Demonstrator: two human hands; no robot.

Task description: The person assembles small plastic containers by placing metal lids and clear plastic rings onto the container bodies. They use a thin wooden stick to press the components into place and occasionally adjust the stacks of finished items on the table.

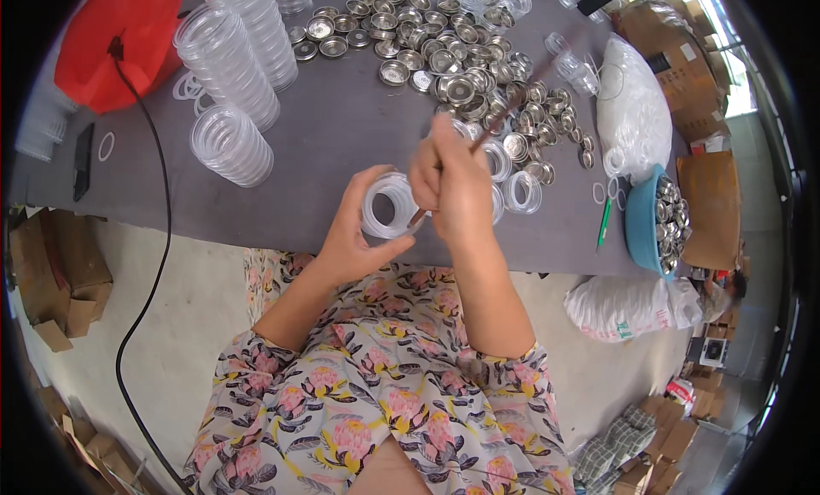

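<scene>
Near the table's front edge, my left hand (342, 239) is closed round a clear round plastic piece with an open middle (373, 215), fingers on its left side and thumb along its lower edge. My right hand (453, 179) grips a long thin brown stick (498, 122), slanting up to the right. The stick's lower tip meets the right rim of the plastic piece; whether it carries anything there is too small to tell. Just right of my right hand lie several loose clear plastic rings (522, 193), partly hidden by the hand.
Tall stacks of clear plastic cups (224, 64) stand at the left, with a shorter stack (231, 145) nearer. Small round metal parts (444, 59) are heaped at the back. Green-handled scissors (606, 217) and a blue basin (642, 230) of metal parts sit right. A black cable (162, 196) hangs left.
</scene>
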